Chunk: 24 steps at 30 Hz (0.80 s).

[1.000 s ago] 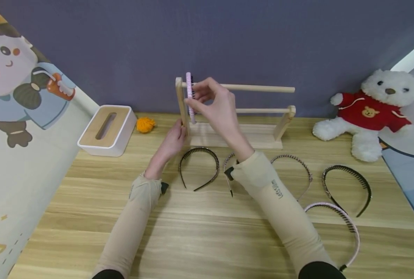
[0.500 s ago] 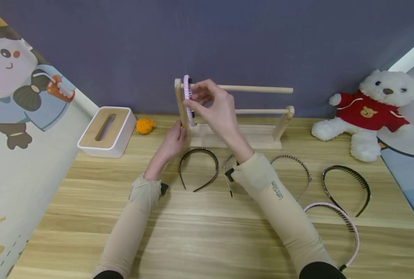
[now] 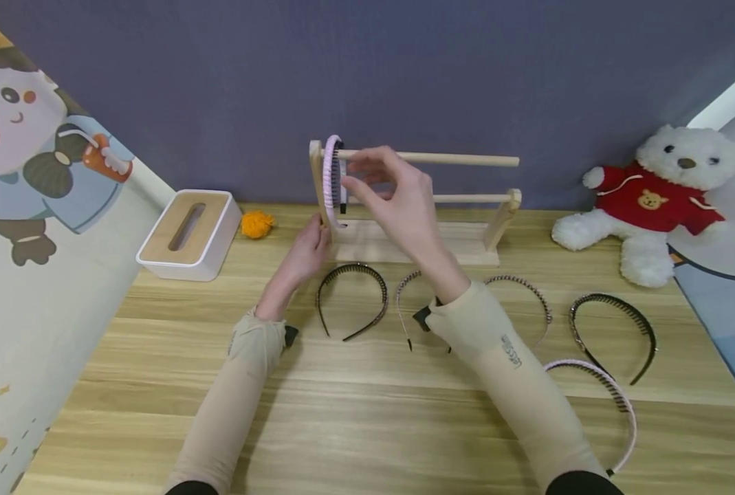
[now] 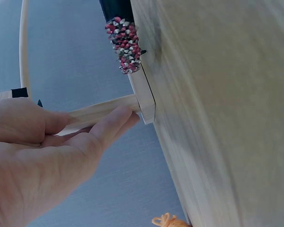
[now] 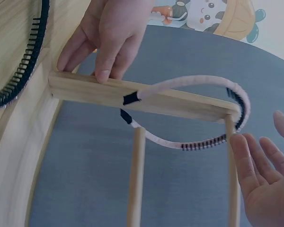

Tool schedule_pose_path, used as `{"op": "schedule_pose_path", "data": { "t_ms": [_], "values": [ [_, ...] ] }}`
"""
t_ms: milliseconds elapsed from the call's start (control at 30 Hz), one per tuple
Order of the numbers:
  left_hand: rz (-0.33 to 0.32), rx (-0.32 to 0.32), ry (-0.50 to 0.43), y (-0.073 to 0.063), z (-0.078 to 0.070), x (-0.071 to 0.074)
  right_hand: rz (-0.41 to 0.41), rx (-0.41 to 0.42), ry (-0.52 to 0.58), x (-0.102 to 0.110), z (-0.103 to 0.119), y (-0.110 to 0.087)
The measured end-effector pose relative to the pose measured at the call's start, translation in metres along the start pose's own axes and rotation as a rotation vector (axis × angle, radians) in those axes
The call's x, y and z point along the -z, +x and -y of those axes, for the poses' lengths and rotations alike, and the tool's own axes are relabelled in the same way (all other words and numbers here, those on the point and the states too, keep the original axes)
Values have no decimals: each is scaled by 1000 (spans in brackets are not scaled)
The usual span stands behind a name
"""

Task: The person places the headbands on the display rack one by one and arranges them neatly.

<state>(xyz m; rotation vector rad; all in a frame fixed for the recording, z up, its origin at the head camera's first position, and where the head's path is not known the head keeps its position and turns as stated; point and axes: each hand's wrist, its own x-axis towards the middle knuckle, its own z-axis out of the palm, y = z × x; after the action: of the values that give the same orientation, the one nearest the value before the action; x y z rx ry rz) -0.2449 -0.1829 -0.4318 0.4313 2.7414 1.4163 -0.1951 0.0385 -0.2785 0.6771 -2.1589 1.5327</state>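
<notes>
Head view: a pink, curved, black-toothed headband (image 3: 328, 182) hangs from the upper rod (image 3: 466, 158) of a pale wooden rack (image 3: 456, 249), at nine o'clock from the loosely spread, empty right hand (image 3: 401, 196); the left hand (image 3: 307, 249) grips the upright (image 3: 315, 167), best braced firmly against wobble.

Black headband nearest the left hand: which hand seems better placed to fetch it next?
Probably the right hand: it is open and empty, beside the pink headband hanging on the upper bar. The left hand, though nearer the black headband, grips the wooden upright.
</notes>
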Motion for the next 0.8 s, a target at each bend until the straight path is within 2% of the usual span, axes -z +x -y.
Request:
{"op": "schedule_pose_path", "data": {
  "t_ms": [167,200,300,433,500,567,733,800],
  "values": [
    [-5,18,7,-11,-24,5,31,-33,27,16,11,-11],
    [0,35,15,-15,-34,6,36,-39,34,20,13,-14],
    [16,57,-1,-20,-49,8,42,-26,16,31,17,-22],
    [15,54,-7,-21,-52,8,45,-8,-56,47,21,-34],
    [14,46,-9,-20,-49,9,49,-11,-90,56,22,-40],
    [13,33,-5,-16,-39,7,50,-15,-110,64,22,-46],
    [5,21,16,2,2,0,33,-4,-152,82,23,-60],
    [-1,29,18,6,12,-3,29,-3,-173,88,22,-66]
  ]
}}
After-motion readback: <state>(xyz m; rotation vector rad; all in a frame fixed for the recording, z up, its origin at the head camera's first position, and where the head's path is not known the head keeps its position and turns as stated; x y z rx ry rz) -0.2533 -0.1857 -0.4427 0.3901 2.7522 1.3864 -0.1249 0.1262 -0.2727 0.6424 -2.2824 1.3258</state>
